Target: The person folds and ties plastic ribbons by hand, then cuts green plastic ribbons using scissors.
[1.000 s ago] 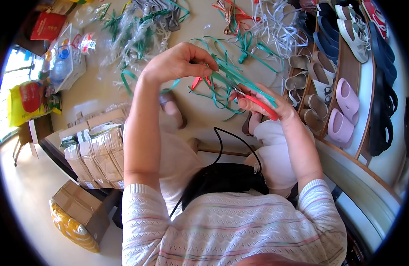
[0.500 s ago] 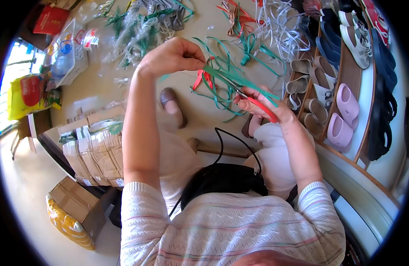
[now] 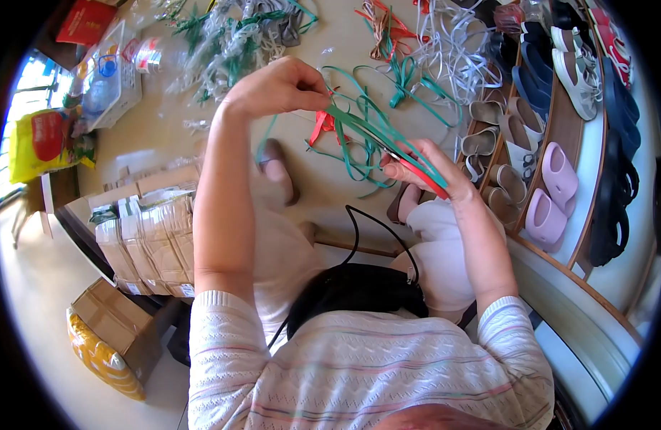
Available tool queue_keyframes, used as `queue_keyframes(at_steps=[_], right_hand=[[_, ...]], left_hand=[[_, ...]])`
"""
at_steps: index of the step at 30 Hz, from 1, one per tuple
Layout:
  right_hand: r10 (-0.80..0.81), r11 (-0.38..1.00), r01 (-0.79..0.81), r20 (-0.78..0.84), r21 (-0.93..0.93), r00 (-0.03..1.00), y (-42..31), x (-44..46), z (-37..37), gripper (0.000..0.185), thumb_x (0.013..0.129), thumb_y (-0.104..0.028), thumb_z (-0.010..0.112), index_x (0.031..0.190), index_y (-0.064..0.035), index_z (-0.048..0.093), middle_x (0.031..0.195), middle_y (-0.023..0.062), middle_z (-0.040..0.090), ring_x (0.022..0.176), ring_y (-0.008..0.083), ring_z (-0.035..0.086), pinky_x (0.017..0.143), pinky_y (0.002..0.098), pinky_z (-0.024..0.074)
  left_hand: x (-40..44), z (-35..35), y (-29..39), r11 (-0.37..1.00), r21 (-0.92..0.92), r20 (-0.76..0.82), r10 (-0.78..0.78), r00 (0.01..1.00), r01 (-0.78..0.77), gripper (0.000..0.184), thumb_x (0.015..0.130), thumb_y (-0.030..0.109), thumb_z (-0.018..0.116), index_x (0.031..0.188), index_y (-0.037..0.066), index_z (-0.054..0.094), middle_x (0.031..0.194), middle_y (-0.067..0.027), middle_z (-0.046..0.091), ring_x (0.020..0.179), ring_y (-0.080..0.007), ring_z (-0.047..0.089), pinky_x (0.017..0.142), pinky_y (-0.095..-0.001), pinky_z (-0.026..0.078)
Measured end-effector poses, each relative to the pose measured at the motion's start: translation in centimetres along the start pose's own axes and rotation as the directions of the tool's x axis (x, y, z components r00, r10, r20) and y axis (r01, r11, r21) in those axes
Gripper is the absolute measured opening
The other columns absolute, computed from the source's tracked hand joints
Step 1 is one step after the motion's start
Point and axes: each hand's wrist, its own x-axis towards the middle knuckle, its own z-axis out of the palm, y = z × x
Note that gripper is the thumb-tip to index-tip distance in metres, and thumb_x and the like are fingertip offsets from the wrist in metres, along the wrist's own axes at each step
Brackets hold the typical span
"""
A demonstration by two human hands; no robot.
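Note:
My left hand (image 3: 284, 87) is raised and pinches one end of a green ribbon (image 3: 355, 123). The ribbon runs slanting down to my right hand (image 3: 420, 166), whose fingers are wrapped round the red handle of a pair of scissors (image 3: 425, 177). The blades point toward my left hand and lie along the ribbon, partly hidden by it. Loose green loops hang below, near a piece of red ribbon (image 3: 320, 127) on the floor. Whether the blades are apart cannot be made out.
Heaps of white strips (image 3: 452, 39) and clear and green scraps (image 3: 234, 50) lie on the floor ahead. At right is a shoe rack (image 3: 560, 129) with several pairs. Cardboard boxes (image 3: 155, 247) stand at left, and a black bag (image 3: 355, 301) rests on my lap.
The ribbon between my hands has shifted slightly, now lying more over the scissors. My right hand has moved only a little; my left hand keeps its pinch.

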Motion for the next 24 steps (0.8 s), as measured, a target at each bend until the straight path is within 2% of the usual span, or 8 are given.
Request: queue_keyframes(at_steps=[3,6,12,14,15,18,21,24], right_hand=[[-0.030,1.000,0.030,-0.008,-0.002,1.000,0.2,0.5,0.5,0.030,0.078,-0.027,0.072,0.087,-0.0018,0.059,0.075,-0.0019,0.055,0.069,0.0054,0.049,0.063,0.0204,0.0420],[-0.112,0.961,0.099,-0.036,-0.258,0.993,0.7,0.7,0.2,0.034,0.077,-0.032,0.072,0.086,-0.0023,0.058,0.072,-0.0025,0.055,0.068,0.0054,0.049,0.062,0.0208,0.0418],[0.191,0.980,-0.192,-0.015,-0.055,0.981,-1.4,-0.1,0.8,0.037,0.079,-0.035,0.069,0.089,-0.0011,0.057,0.071,-0.0017,0.054,0.066,0.0058,0.047,0.062,0.0210,0.0415],[0.147,0.977,-0.139,-0.034,0.163,0.989,-2.0,0.1,1.9,0.035,0.080,-0.033,0.069,0.089,-0.0015,0.057,0.070,-0.0020,0.053,0.066,0.0058,0.046,0.062,0.0208,0.0410],[0.109,0.983,-0.100,-0.049,0.154,0.993,-1.9,0.2,2.0,0.036,0.079,-0.034,0.069,0.089,-0.0024,0.057,0.069,-0.0031,0.051,0.063,0.0048,0.044,0.058,0.0203,0.0379],[-0.051,0.993,0.042,-0.075,-0.110,0.996,-0.8,0.5,2.0,0.039,0.077,-0.041,0.069,0.091,-0.0062,0.057,0.060,-0.0081,0.042,0.048,0.0004,0.033,0.042,0.0180,0.0231],[-0.014,0.989,0.002,-0.075,-0.150,0.997,-1.5,0.1,1.9,0.038,0.077,-0.040,0.069,0.090,-0.0064,0.058,0.060,-0.0087,0.041,0.048,0.0002,0.033,0.042,0.0182,0.0231],[0.030,1.000,-0.030,-0.009,0.003,0.999,-0.1,0.2,1.2,0.022,0.084,-0.022,0.065,0.089,-0.0019,0.058,0.073,-0.0043,0.051,0.067,0.0048,0.045,0.061,0.0196,0.0393]], left_hand=[[0.7,0.8,-0.3,0.998,0.003,-0.002,0.058,0.998,-0.058,0.015,0.075,0.017,0.066,0.077,0.002,0.064,0.063,0.0035,0.054,0.060,-0.0044,0.046,0.054,-0.0216,0.038],[0.8,0.7,-0.2,0.997,0.003,-0.005,0.071,0.997,-0.071,0.015,0.076,0.016,0.065,0.077,0.001,0.063,0.065,0.0028,0.055,0.063,-0.0050,0.048,0.059,-0.0220,0.040],[0.7,0.8,-0.2,0.993,-0.007,-0.031,0.120,0.992,-0.120,0.016,0.076,0.016,0.064,0.077,0.000,0.063,0.064,0.0030,0.055,0.061,-0.0045,0.046,0.057,-0.0220,0.039],[0.8,1.0,0.1,0.993,-0.001,-0.030,0.120,0.992,-0.120,0.017,0.076,0.017,0.064,0.077,0.001,0.063,0.063,0.0031,0.054,0.060,-0.0046,0.045,0.055,-0.0220,0.038],[0.9,1.3,0.4,0.992,0.003,-0.022,0.127,0.992,-0.127,0.017,0.076,0.017,0.064,0.077,0.001,0.063,0.062,0.0031,0.054,0.059,-0.0047,0.045,0.054,-0.0221,0.037],[0.9,1.5,0.4,0.992,-0.043,-0.002,0.117,0.993,-0.117,0.016,0.076,0.018,0.064,0.076,0.002,0.063,0.061,0.0033,0.052,0.056,-0.0051,0.044,0.051,-0.0221,0.036],[0.4,0.8,0.2,0.993,-0.091,-0.007,0.080,0.997,-0.080,0.016,0.076,0.018,0.064,0.075,0.002,0.063,0.059,0.0034,0.050,0.053,-0.0055,0.043,0.049,-0.0219,0.035],[0.2,0.1,-0.6,0.996,-0.065,-0.023,0.067,0.997,-0.068,0.015,0.076,0.018,0.064,0.075,0.002,0.063,0.058,0.0037,0.050,0.052,-0.0053,0.042,0.048,-0.0218,0.034]])
